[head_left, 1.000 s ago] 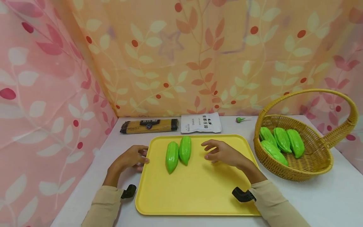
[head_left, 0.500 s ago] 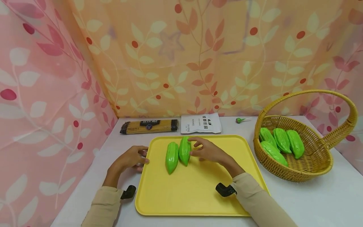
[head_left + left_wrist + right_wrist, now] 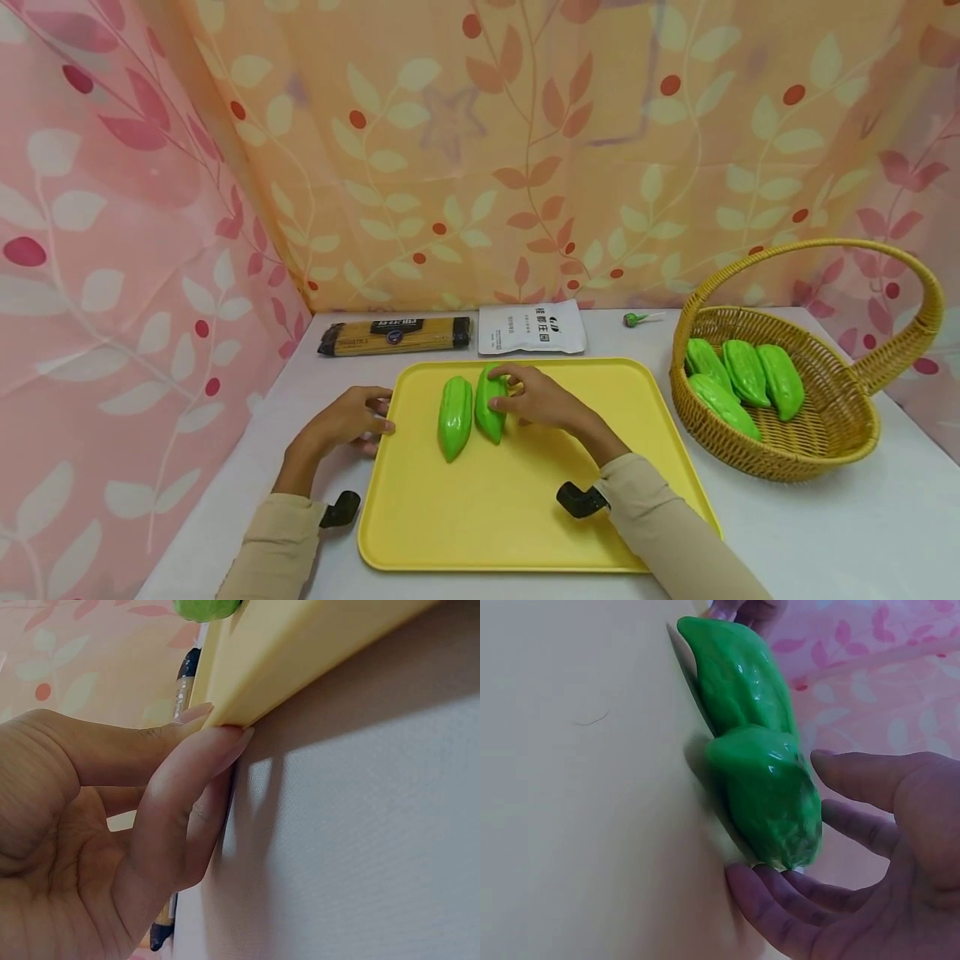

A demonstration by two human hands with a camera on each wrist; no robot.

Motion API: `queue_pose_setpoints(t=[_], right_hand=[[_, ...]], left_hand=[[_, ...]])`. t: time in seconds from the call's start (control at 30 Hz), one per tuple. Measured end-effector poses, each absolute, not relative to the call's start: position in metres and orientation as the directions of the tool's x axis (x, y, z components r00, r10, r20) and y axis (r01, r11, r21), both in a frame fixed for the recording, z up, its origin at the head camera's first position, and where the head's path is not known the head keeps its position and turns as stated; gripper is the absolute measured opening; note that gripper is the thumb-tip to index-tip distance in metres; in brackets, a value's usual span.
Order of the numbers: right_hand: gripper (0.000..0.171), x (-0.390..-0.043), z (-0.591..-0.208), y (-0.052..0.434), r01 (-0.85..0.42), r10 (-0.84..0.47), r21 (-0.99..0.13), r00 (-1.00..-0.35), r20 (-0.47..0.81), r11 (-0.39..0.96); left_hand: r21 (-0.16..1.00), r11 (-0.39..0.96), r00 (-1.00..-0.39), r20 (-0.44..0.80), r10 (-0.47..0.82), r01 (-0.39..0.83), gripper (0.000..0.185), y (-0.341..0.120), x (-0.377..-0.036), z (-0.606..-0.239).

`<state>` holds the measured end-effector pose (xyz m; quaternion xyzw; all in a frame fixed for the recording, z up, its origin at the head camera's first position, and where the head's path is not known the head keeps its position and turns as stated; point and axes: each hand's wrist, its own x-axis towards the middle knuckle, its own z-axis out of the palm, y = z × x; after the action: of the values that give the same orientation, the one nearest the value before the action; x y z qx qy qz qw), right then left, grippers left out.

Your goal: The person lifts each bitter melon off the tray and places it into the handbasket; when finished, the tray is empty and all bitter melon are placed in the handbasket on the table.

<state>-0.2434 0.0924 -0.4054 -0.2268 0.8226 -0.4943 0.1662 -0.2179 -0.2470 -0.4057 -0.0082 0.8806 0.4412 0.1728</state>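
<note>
Two glossy green ridged vegetables with pointed ends lie side by side on a yellow tray (image 3: 555,517). My right hand (image 3: 543,398) is around the right green vegetable (image 3: 489,408), fingers over its far end and thumb by its side. In the right wrist view, this vegetable (image 3: 769,795) sits between thumb and fingers. The left green vegetable (image 3: 455,421) rests just beside it, untouched by the right hand. My left hand (image 3: 348,417) pinches the tray's left edge; the left wrist view shows the thumb and a finger (image 3: 169,802) meeting on that rim.
At the right stands a wicker basket (image 3: 847,429) with a tall handle and several green vegetables (image 3: 746,375) inside. Behind the tray lie a spaghetti pack (image 3: 397,335), a white printed bag (image 3: 531,327) and a green lollipop (image 3: 633,319). Patterned curtains (image 3: 480,167) enclose the table.
My right hand has moved left across the tray to the right green vegetable, which has shifted slightly toward me. The left hand has stayed at the tray's edge.
</note>
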Motion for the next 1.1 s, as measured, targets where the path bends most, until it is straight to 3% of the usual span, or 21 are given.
queue_pose_setpoints(t=[0.27,0.43,0.73,1.1], right_hand=[[0.022,-0.241,-0.401,0.091,-0.2,-0.428,-0.837,-0.902,-0.045,0.509],[0.033,-0.238,-0.398,0.092,-0.123,-0.353,-0.829,-0.931,-0.094,0.545],[0.059,-0.229,-0.389,0.111,-0.075,-0.347,-0.848,-0.928,-0.132,0.524],[0.064,-0.22,-0.379,0.157,-0.078,-0.392,-0.883,-0.912,-0.124,0.462]], left_hand=[[0.763,0.622,-0.942,-0.315,0.12,-0.176,0.066,-0.246,-0.218,-0.406],[0.763,0.62,-0.941,-0.32,0.113,-0.185,0.067,-0.246,-0.218,-0.407],[0.757,0.625,-0.939,-0.325,0.109,-0.19,0.069,-0.246,-0.218,-0.406],[0.751,0.634,-0.942,-0.319,0.108,-0.181,0.068,-0.246,-0.218,-0.406]])
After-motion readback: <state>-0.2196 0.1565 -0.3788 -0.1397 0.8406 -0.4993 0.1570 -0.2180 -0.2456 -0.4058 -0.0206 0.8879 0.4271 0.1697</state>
